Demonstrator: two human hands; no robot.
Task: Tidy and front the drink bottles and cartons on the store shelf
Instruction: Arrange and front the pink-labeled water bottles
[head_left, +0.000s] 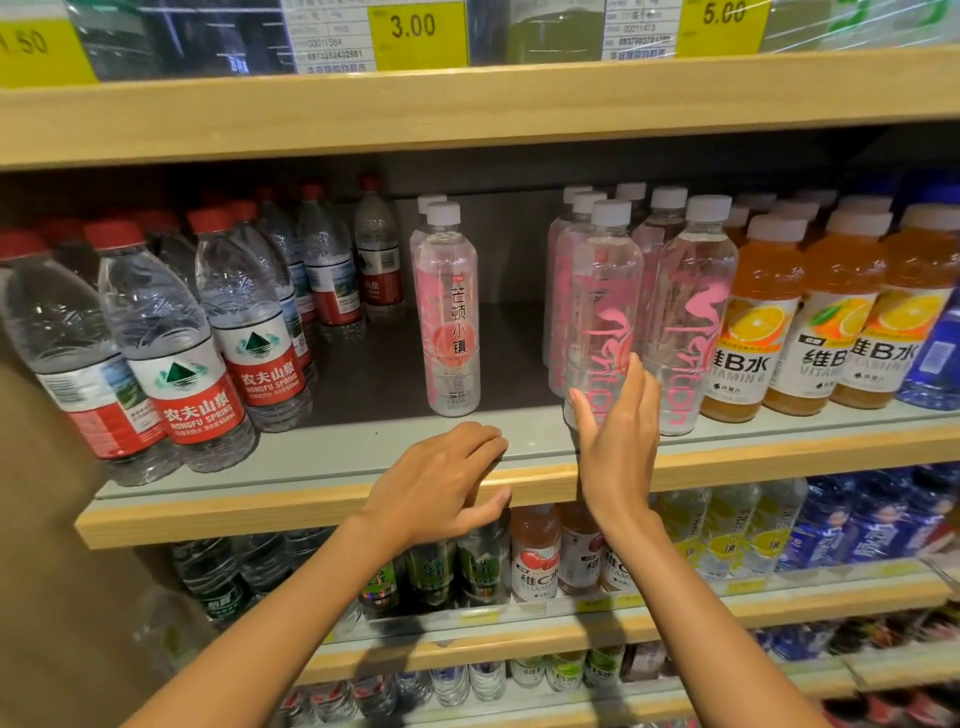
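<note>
On the middle shelf (322, 467) a clear pink-printed bottle (602, 312) with a white cap stands at the front edge. My right hand (618, 441) holds its lower part, thumb on the left side and fingers on the right. More pink bottles (691, 317) stand beside and behind it. A single pink-label bottle (451, 317) stands apart to the left, one more behind it. My left hand (441, 483) rests on the shelf's wooden front edge, fingers curled over it, gripping no bottle.
Red-capped water bottles (182, 353) fill the shelf's left side; orange vitamin drinks (753, 332) and a blue bottle (935, 358) fill the right. A bare gap lies between the two pink groups. Lower shelves (571, 629) hold more drinks; price tags (415, 31) hang above.
</note>
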